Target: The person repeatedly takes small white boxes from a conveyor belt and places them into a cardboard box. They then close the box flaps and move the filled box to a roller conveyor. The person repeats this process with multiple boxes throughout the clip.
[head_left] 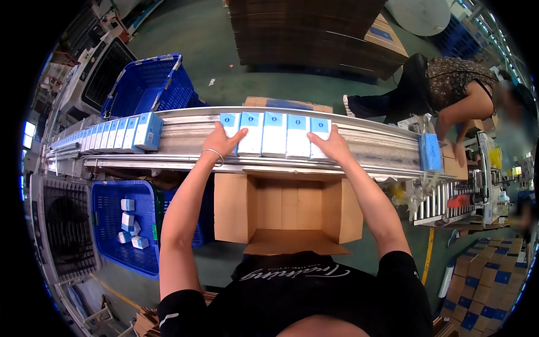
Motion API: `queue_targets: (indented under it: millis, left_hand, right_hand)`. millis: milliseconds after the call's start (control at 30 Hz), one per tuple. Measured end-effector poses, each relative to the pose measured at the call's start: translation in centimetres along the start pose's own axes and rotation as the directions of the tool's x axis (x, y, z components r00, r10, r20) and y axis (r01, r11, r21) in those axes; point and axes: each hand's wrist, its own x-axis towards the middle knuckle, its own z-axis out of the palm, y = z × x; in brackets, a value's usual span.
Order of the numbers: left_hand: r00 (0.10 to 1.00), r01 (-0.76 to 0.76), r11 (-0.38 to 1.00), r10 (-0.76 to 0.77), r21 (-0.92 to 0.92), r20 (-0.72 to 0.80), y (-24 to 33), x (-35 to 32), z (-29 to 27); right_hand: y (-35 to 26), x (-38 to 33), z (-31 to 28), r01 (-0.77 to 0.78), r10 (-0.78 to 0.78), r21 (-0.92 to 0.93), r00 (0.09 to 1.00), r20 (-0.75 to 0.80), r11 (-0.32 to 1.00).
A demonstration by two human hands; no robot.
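- Blue-and-white small boxes [274,135], five of them, stand upright side by side on the metal conveyor [370,147], packed edge to edge so they can be squeezed as one block.
- Left hand [223,141] presses flat against the leftmost box, fingers spread over its face; the grip is wide, a push rather than a pinch.
- Right hand [332,146] mirrors it on the rightmost box, palm inward, so the row is clamped between both hands.
- Directly below the row sits an open cardboard carton [287,216], flaps folded out, empty inside, placed just beside the person's body.
- More boxes [120,133] of the same kind queue further left on the conveyor.
- One blue crate [120,224] at lower left holds a few loose boxes.
- Another person [455,92] bends over the conveyor's far right end.
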Motion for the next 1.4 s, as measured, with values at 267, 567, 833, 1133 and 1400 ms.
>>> queue_targets:
  millis: [267,567,833,1133,1400]
  left_hand:
    - [0.916,-0.325,0.916,0.243,-0.236,-0.319,4.6,-5.0,-1.4]
    - [0.841,0.182,0.974,-0.081,-0.138,0.535,-2.4,-20.1,12.4]
    - [0.826,-0.059,0.841,-0.261,0.538,0.499,-11.0,-17.5,31.1]
    - [0.618,-0.337,0.869,-0.087,0.363,0.782,-5.1,-19.4,22.7]
    - [0.997,0.073,0.918,-0.081,0.390,0.004,-5.6,-18.7,11.5]
  right_hand:
    - [-0.7,-6.0,-4.7,0.297,-0.193,0.297,0.923,-0.333,0.908]
    - [8.6,-18.9,-0.2,-0.171,0.195,-0.204,0.975,0.104,0.964]
    - [22.1,-14.9,18.0,0.074,0.289,-0.621,0.837,0.464,0.781]
    - [17.9,-16.6,18.4,0.525,-0.124,-0.548,0.786,0.605,0.651]
    - [20.6,-13.9,22.0,0.395,0.050,-0.523,0.760,0.647,0.756]
